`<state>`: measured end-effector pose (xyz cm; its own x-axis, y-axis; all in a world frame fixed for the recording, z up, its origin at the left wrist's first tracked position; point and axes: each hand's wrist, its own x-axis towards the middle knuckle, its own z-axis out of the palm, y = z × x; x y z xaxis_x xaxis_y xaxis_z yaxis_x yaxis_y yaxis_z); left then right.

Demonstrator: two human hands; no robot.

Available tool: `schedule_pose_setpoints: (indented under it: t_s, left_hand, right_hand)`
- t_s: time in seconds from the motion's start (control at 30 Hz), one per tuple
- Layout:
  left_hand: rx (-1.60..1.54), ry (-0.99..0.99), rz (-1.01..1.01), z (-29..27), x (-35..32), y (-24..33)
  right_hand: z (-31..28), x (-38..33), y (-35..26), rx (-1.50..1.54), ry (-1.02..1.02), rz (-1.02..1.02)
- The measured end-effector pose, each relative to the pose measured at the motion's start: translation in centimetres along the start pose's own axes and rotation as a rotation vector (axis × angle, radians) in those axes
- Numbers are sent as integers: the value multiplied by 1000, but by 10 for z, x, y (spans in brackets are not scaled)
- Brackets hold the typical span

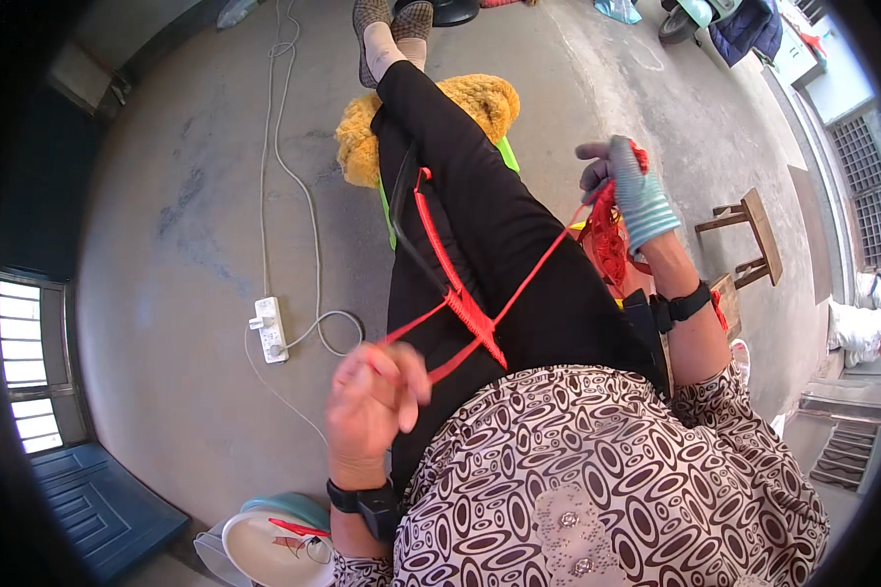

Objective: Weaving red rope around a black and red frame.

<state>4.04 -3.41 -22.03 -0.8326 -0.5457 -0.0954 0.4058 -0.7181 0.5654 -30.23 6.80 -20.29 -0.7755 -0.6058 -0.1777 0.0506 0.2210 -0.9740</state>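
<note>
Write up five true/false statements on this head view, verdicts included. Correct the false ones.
1. The right hand wears a glove with a striped cuff. True.
2. The left hand is gloved too. False: the left hand, blurred here, has no glove.
3. Red cord stretches from each hand to the red woven strip over the black trousers. True.
4. The power strip rests on a wooden stool. False: the white power strip lies on the floor, to the person's left.
5. The fluffy cloth under the lower legs is blue. False: the fluffy cloth is yellow.
</note>
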Motion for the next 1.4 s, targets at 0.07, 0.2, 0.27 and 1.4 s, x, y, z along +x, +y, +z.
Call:
schedule_pose_setpoints:
  t_s: [0.07,0.2,0.27,1.4]
  left_hand:
    - [21,25,104,7,15,6]
    - [228,244,155,-1,54,-3]
    - [296,270,108,-12,65,-17]
    - [977,304,61,0,49,-31]
  right_hand:
    - [19,-5,-12,-106,-61,32]
    - [79,-25,-4,-380,-411,-209]
    - [102,-31,5,-339,-571,-146]
    - [17,-109,-42,198,-1226,237]
